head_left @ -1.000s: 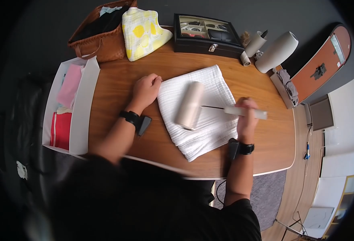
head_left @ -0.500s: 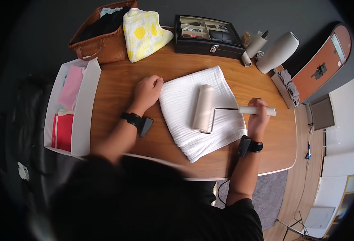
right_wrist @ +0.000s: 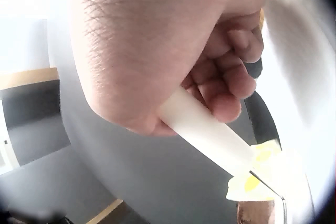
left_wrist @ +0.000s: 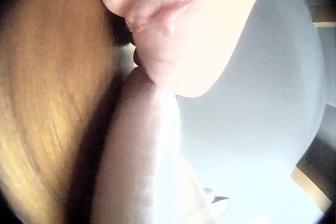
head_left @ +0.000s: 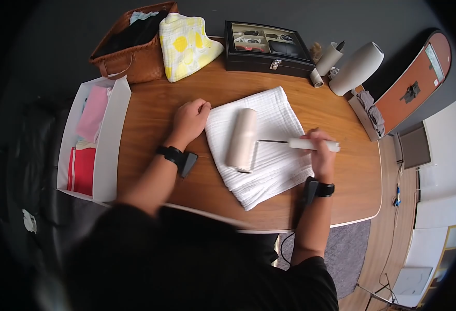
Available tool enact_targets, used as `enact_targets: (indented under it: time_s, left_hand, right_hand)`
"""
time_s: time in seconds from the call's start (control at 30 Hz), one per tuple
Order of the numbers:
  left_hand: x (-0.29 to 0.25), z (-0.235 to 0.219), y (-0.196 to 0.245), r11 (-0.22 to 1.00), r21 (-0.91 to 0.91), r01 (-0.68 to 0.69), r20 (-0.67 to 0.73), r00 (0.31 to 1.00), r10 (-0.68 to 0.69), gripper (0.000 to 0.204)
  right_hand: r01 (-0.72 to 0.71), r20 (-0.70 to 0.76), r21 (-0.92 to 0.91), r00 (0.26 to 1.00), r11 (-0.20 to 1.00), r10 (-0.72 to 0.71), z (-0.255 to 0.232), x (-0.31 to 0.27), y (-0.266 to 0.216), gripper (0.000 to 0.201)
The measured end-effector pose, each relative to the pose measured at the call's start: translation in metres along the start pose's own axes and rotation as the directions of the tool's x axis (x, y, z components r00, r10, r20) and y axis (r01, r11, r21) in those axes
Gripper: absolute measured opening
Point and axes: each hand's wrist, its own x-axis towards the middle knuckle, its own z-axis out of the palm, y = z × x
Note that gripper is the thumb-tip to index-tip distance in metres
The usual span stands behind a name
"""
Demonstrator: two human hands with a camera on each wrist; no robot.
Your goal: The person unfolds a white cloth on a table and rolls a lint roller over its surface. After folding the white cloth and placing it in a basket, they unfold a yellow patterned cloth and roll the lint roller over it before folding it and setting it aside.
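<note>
White cloth (head_left: 259, 145) lies folded on the table (head_left: 150, 114), my left hand (head_left: 190, 118) fisted on its edge; my right hand (head_left: 318, 150) clamps the lint roller (head_left: 242, 140) handle; the roller could bunch the cloth if that corner slips.

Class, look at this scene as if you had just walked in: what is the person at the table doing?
A person at a wooden table runs a lint roller over a folded white cloth. The right hand grips the roller's white handle, and the roll lies on the left part of the cloth. The left hand presses on the cloth's left edge, fingers curled. A glasses case, a brown basket and a white box sit around the work.
</note>
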Motion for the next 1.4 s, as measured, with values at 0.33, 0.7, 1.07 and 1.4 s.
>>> enact_targets:
  time_s: [0.33, 0.7, 1.07, 1.4]
  left_hand:
    - [0.001, 0.0, 0.002, 1.0, 0.002, -0.003, 0.005, 1.0, 0.003, 0.026]
    - [-0.001, -0.001, 0.003, 1.0, 0.016, 0.012, 0.023, 1.0, -0.012, 0.025]
    - [-0.001, 0.0, 0.005, 1.0, 0.022, -0.02, 0.005, 1.0, 0.02, 0.027]
    - [0.0, 0.0, 0.001, 0.999, 0.016, -0.03, 0.005, 1.0, 0.03, 0.026]
  right_hand:
    - [0.188, -0.149, 0.095, 0.974, 0.978, -0.172, -0.014, 0.013, 0.006, 0.022]
    - [-0.005, 0.064, -0.084, 0.998, 0.996, 0.01, 0.009, -0.001, 0.014, 0.017]
    - [0.082, -0.143, 0.057, 0.987, 0.995, -0.073, -0.043, 0.016, -0.001, 0.023]
    - [-0.214, 0.166, -0.318, 0.946, 0.924, 0.277, 0.004, 0.004, 0.006, 0.031]
